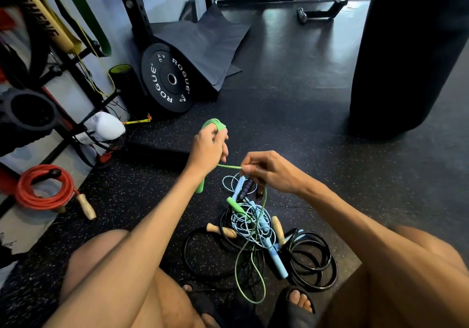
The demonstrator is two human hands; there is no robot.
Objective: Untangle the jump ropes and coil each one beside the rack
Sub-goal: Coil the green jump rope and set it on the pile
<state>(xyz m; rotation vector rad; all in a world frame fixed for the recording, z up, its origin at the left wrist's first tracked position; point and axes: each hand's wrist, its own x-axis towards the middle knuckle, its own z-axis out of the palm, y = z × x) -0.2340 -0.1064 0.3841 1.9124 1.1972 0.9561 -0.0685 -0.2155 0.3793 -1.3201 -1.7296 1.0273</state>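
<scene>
A black slipper [291, 311] shows at the bottom edge. Just beyond it on the floor lies the tangle [253, 228] - a thin blue rope [243, 222] knotted up with a thick black rope [313, 264], two wooden handles [221, 230] and a blue handle [278, 260].

Above the pile, the right hand [270, 172] pinches one strand of the green rope [229, 167] between thumb and forefinger, the other fingers curled in. From those fingertips the strand runs tight across to the left hand [212, 148]. Below the right fingers it drops into the tangle and loops out toward the slipper.

The left hand's fingers are wrapped round a bunch of green loops, which stick out above the knuckles - a green handle [200, 187] hangs under that wrist.

Far left of the fingers, a red rope [43, 191] lies coiled at the foot of the rack [64, 61]. Beyond the fingers a weight plate [168, 78] leans upright, and a punching bag [408, 48] hangs far right.
</scene>
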